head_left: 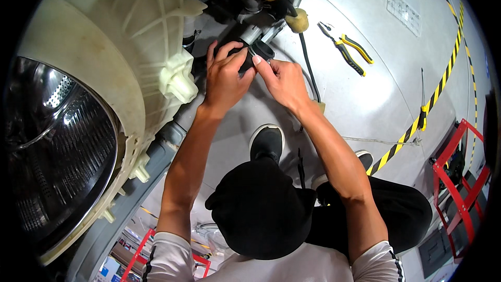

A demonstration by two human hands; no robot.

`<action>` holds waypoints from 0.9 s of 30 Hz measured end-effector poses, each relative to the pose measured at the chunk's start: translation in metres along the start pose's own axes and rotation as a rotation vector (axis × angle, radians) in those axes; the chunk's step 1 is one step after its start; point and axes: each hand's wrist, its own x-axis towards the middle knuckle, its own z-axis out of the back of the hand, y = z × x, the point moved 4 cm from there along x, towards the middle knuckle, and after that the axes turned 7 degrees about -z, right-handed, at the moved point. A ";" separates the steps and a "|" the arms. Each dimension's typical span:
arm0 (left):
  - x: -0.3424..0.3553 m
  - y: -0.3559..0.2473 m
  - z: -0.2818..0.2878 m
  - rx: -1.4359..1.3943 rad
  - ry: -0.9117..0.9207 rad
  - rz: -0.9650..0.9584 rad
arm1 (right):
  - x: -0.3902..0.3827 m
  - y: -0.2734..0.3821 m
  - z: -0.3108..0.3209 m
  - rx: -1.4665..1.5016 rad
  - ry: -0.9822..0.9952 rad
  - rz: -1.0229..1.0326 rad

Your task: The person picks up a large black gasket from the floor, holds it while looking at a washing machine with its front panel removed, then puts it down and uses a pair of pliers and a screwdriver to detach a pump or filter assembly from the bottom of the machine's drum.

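Note:
Both hands meet beside the opened washing machine, at a round black rubber piece [264,50] that looks like a hose end with a thin metal band around it. My left hand [228,77] curls over its left side with the fingers bent. From the right, my right hand [285,79] pinches its near edge between thumb and fingers. Just beyond, a grey cylindrical part [251,34] lies close to the rubber. My fingers hide part of the rubber piece and the band. On the left stands the pale plastic tub [94,36] with its steel drum [62,141].
Yellow-and-black pliers [345,47] and a screwdriver [422,109] lie on the grey floor at the right. A black cable [308,62] with foam pieces runs beside my right hand. Striped floor tape [443,81] and a red metal frame [459,193] are farther right.

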 end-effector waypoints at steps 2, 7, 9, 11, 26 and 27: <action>0.000 -0.001 -0.001 0.041 -0.033 0.004 | 0.002 0.001 -0.001 0.009 -0.012 -0.007; 0.002 -0.006 -0.003 0.095 -0.029 -0.010 | 0.005 -0.004 -0.001 0.039 -0.034 -0.066; 0.001 -0.007 -0.003 0.111 -0.020 -0.026 | 0.005 -0.005 -0.001 0.053 -0.023 -0.091; 0.000 -0.007 -0.004 0.119 -0.020 -0.037 | 0.005 -0.005 -0.001 0.054 -0.006 -0.121; 0.015 -0.002 0.000 -0.018 0.085 -0.001 | -0.006 -0.006 0.001 0.014 0.007 0.113; 0.016 -0.001 0.001 -0.011 0.136 0.010 | -0.007 -0.007 0.000 0.003 -0.010 0.151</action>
